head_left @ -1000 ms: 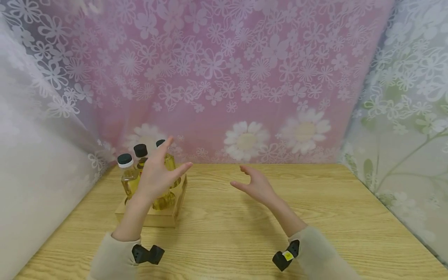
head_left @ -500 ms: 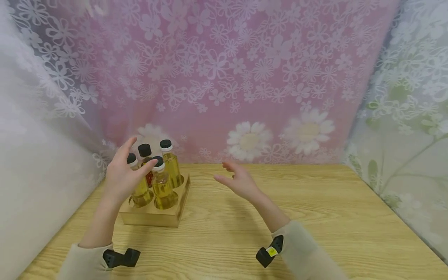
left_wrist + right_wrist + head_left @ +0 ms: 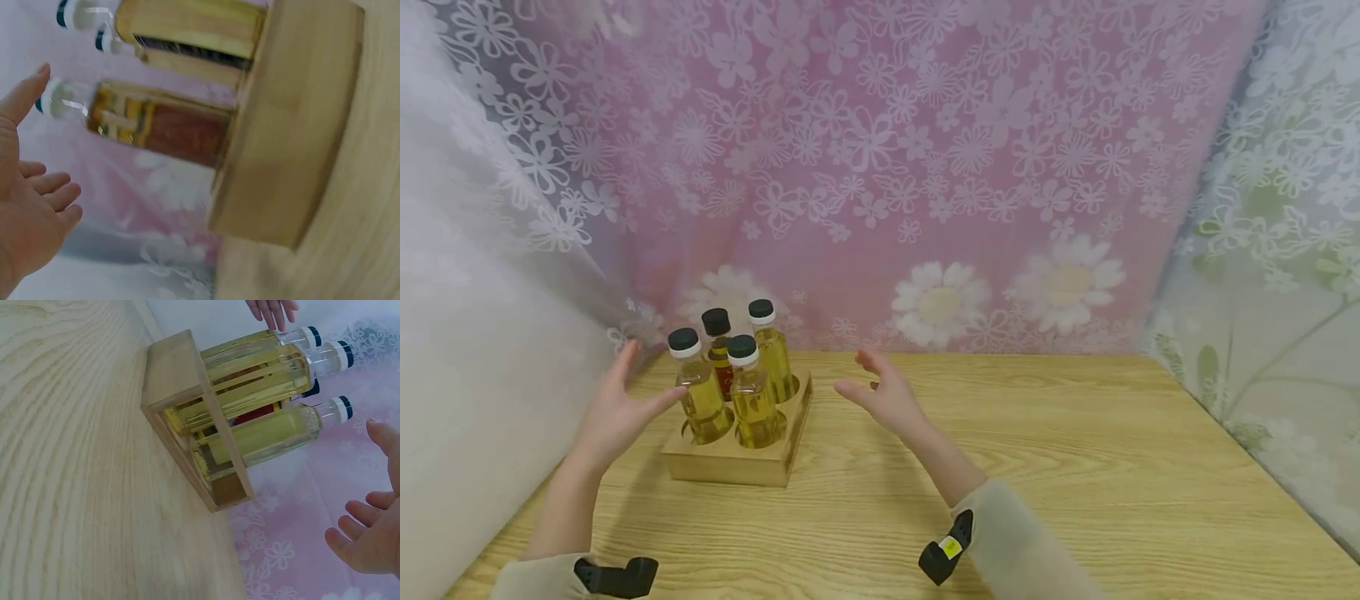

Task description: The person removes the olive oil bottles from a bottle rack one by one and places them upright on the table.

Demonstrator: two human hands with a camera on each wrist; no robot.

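Observation:
Several clear glass bottles with dark caps stand upright in the round holes of a wooden bottle rack (image 3: 726,470). Yellow liquid shows in the front right bottle (image 3: 754,410), the front left bottle (image 3: 702,405) and the back right bottle (image 3: 774,360). Behind them, a bottle with a red label (image 3: 722,367) is partly hidden. My left hand (image 3: 615,417) is held in the air left of the rack, thumb and fingers apart, holding nothing. To the rack's right my right hand (image 3: 887,402) hovers, thumb spread from relaxed fingers, also holding nothing. Neither hand appears to touch the bottles.
The rack stands on the left part of a wood-grain table (image 3: 1037,450). A pink flowered curtain (image 3: 865,167) hangs behind the table. Pale curtains close off the left side (image 3: 490,333) and the right side (image 3: 1285,250).
My left hand has moved left and down, from in front of the bottles to beside the rack. My right hand has shifted left, closer to the rack. The bottles stay in place.

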